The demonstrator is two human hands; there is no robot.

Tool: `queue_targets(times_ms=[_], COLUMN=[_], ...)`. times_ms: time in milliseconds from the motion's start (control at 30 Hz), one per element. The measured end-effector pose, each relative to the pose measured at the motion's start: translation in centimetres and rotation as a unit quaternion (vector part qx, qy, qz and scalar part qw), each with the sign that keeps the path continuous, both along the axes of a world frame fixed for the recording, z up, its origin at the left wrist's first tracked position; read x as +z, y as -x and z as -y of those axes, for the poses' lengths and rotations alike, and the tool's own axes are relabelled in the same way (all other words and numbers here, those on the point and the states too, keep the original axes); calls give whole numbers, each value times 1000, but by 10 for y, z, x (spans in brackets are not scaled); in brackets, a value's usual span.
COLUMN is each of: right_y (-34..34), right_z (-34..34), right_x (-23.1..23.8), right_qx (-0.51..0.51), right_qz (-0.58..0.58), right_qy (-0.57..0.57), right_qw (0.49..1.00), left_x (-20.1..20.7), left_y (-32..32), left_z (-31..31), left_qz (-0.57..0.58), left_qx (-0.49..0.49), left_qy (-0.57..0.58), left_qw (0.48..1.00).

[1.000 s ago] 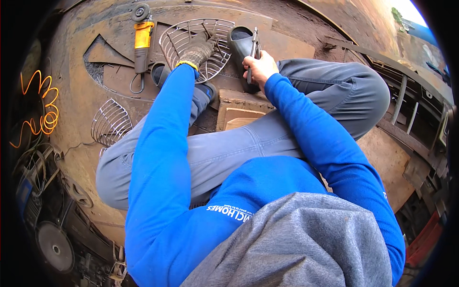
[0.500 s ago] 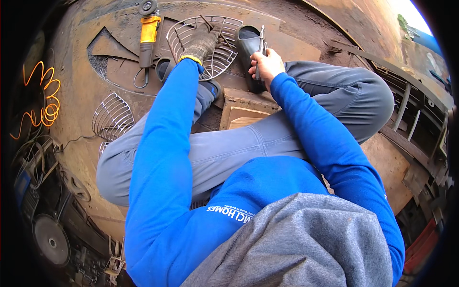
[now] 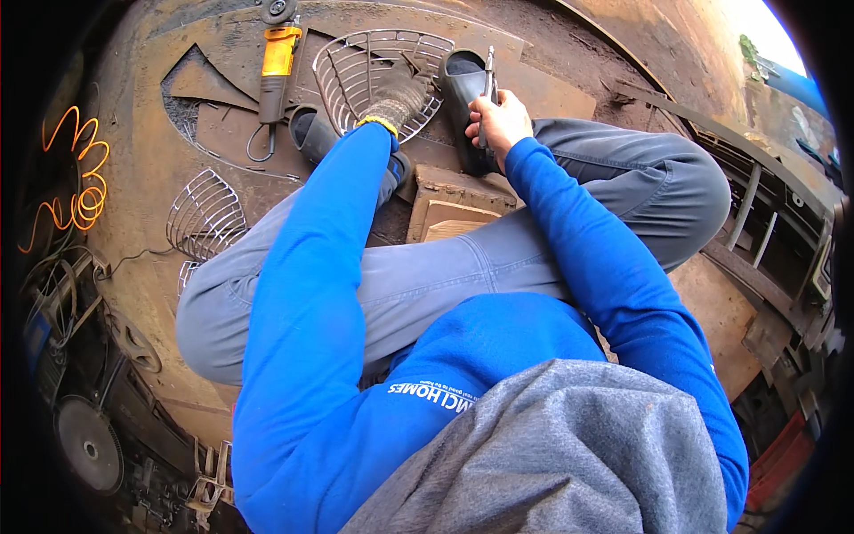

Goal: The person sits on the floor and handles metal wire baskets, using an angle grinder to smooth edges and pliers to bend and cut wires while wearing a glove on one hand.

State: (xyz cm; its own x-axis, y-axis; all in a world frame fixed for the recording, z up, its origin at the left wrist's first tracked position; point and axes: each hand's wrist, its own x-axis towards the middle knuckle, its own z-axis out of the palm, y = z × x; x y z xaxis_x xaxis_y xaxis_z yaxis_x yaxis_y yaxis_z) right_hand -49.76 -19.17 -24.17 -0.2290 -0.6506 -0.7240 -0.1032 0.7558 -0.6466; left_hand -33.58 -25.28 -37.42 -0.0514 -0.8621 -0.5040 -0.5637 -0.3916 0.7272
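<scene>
My left hand [image 3: 398, 92], in a dark knitted glove with a yellow cuff, lies over the right part of a curved wire grate [image 3: 341, 76]. Its fingers point down among the bars by the right shoe; whether they grip anything is too unclear to see. My bare right hand [image 3: 503, 120] is closed round a pair of metal pliers [image 3: 490, 80], held upright with the jaws pointing away from me. The pliers are just above my right dark clog [image 3: 458, 98].
An angle grinder [image 3: 277, 67] with a yellow body lies left of the grate. Another wire grate [image 3: 206, 214] rests beside my left knee. A wooden block [image 3: 445, 191] sits between my legs. An orange coiled cord [image 3: 89, 196] hangs at far left; metal frames [image 3: 756, 191] stand at right.
My left hand has moved right and slightly nearer across the grate. A thin rusty rod seen at its fingers before no longer shows clearly. My right hand keeps the pliers almost still.
</scene>
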Motion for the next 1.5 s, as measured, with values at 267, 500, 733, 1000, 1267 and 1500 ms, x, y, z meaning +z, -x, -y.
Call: queue_targets(times_ms=[267,500,733,1000,1267,1500], right_y=[0,-1,0,-2,-3,-12], right_z=[0,1,1,9,19,24], right_x=[-1,-3,-7,-12,-2,-12], right_qx=[5,1,39,142,91,117], right_qz=[4,2,-34,-118,-87,-70], right_qy=[-2,-2,7,125,83,88], right_qw=[1000,1000,999,975,989,987], left_x=[5,2,16,-1,47,73], left_y=[0,3,2,-3,-32,-43], left_z=[9,10,5,10,32,43], left_qz=[31,73,39,17,65,128], left_qx=[-52,-89,-107,-115,-106,-180], left_qy=[4,31,66,105,69,97], left_qw=[998,993,991,988,990,971])
